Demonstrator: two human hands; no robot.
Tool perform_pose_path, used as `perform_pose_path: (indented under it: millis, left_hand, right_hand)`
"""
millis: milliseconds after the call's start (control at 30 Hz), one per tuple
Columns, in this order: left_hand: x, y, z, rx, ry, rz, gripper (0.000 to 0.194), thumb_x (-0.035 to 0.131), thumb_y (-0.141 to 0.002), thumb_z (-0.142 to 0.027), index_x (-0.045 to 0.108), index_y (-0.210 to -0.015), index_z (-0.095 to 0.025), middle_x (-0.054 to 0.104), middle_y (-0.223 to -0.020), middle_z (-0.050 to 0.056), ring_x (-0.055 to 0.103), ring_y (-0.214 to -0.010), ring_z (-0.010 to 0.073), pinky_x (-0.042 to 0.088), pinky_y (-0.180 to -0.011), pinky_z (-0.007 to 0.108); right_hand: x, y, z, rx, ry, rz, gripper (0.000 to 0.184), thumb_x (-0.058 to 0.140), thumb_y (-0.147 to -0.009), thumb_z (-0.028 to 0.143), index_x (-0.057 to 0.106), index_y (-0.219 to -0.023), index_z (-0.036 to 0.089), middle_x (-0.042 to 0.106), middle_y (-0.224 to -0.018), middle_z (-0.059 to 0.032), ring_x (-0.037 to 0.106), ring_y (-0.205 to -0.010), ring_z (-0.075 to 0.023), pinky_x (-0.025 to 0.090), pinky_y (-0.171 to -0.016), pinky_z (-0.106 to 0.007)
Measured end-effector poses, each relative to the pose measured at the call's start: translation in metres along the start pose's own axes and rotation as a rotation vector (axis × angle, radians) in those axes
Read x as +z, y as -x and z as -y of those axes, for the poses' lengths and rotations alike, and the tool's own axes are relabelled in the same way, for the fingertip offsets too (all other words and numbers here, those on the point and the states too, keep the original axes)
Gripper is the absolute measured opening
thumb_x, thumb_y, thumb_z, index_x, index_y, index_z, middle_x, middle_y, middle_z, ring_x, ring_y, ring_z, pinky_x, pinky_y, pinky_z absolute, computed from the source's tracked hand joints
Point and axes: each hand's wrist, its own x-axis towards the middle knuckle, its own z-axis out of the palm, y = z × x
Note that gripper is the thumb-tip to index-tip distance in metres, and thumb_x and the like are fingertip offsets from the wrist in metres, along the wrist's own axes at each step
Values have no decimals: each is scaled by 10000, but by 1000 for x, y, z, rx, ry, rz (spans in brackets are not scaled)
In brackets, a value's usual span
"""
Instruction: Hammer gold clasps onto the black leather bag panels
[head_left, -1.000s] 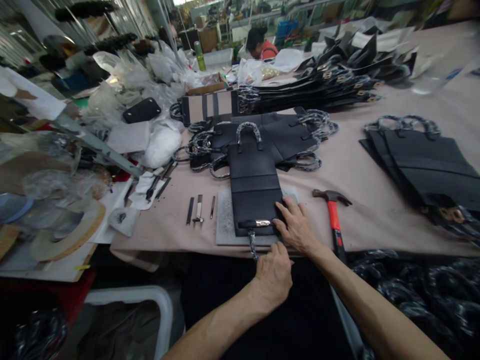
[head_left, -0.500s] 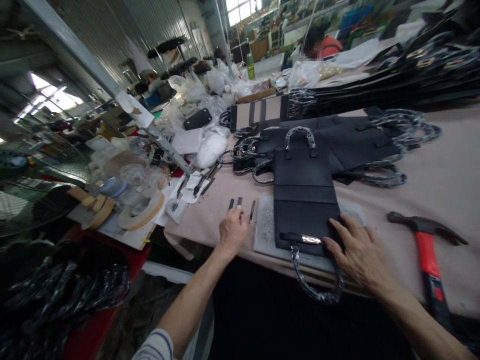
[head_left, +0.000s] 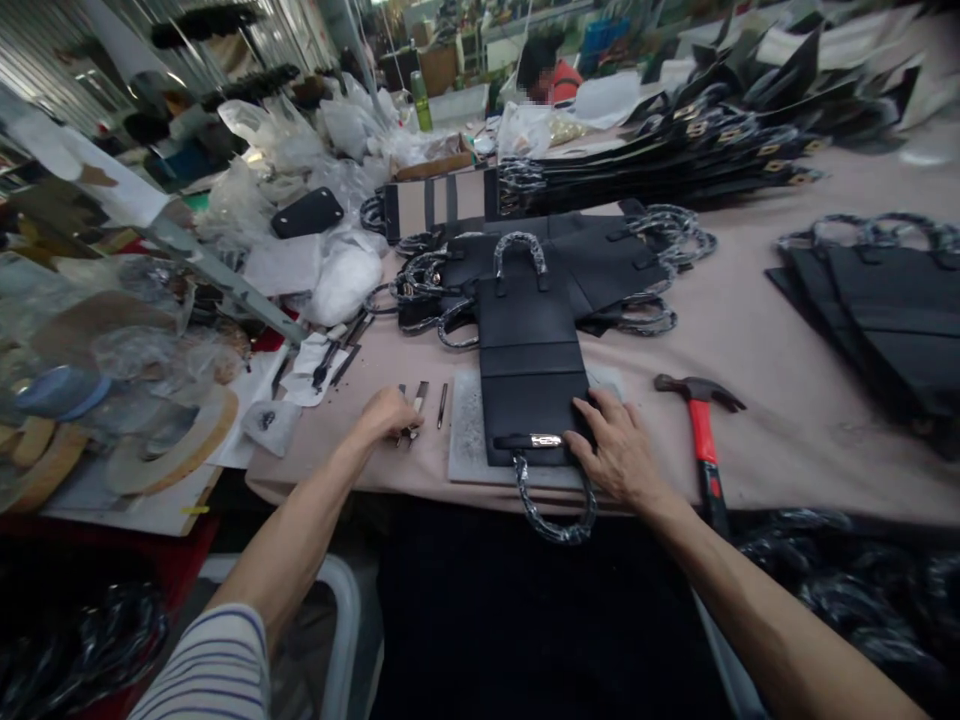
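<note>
Lying partly under the spread right hand [head_left: 619, 452], the black panel [head_left: 531, 365] sits apart from the left hand [head_left: 390, 412], grip unclear

Left fingers [head_left: 406, 412] off handle [head_left: 546, 528], at tools [head_left: 422, 393]

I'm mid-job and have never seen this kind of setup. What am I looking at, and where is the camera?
There's no machine here: you see a person's bare left hand and right hand. One camera, worn on the person's head, looks forward and down. On the beige-covered table, a black bag piece with curved handles lies partly on a grey slab. The right hand rests spread on its edge. The left hand is at small metal tools beside the slab; whether its grip has closed on one, I can't tell. A red-handled hammer lies to the right, and more black pieces lie behind.
</note>
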Motion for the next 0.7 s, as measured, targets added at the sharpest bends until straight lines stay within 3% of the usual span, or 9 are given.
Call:
perform_pose_path:
  millis: [133, 200, 300, 367, 533, 700]
  left_hand:
    - [-3, 17, 16, 19, 252, 101, 278, 772, -761, -365, 691, -755, -99, 633, -513, 16, 604, -481, 143, 425, -533, 220]
    - [2, 30, 17, 83, 461, 99, 337, 794, -728, -441, 697, -789, -124, 693, -625, 32, 614, -527, 129, 414, -511, 203]
    - [22, 50, 6, 236, 826, 91, 366, 866, -647, -437, 716, -791, -136, 740, -754, 56, 668, -673, 144, 504, -626, 226]
    - [41, 61, -7, 320, 951, 66, 362, 869, -667, -420, 732, -842, -134, 761, -830, 67, 698, -779, 166, 554, -761, 274]
    - [87, 71, -33, 445, 1038, -28, 323, 806, -783, -398, 724, -956, -138, 779, -936, 88, 716, -842, 178, 567, -797, 291]
    - [106, 71, -36, 537, 1014, -52, 286, 764, -850, -378, 708, -1006, -145, 778, -988, 95, 733, -896, 194, 570, -834, 294]
  right_hand:
    - [1, 0, 0, 21, -19, 5, 538, 422, -999, 469, 541, -1399, 130, 457, -1505, -212, 413, -1416, -362, 281, -1180, -569]
    - [1, 0, 0, 26, -21, 10, 540, 433, -995, 466, 540, -1402, 128, 455, -1507, -211, 412, -1415, -360, 270, -1187, -560]
    - [1, 0, -1, 31, -21, 17, 535, 450, -987, 462, 538, -1401, 134, 454, -1511, -210, 418, -1411, -356, 272, -1186, -552]
    - [1, 0, -1, 32, -22, 13, 529, 455, -985, 463, 531, -1404, 149, 455, -1512, -203, 421, -1410, -350, 279, -1181, -550]
    - [1, 0, -2, 28, -36, 1, 528, 461, -981, 468, 528, -1402, 158, 470, -1499, -200, 439, -1394, -348, 290, -1174, -545]
    - [1, 0, -2, 38, -67, 12, 537, 489, -965, 460, 536, -1402, 152, 454, -1517, -201, 432, -1396, -372, 277, -1180, -558]
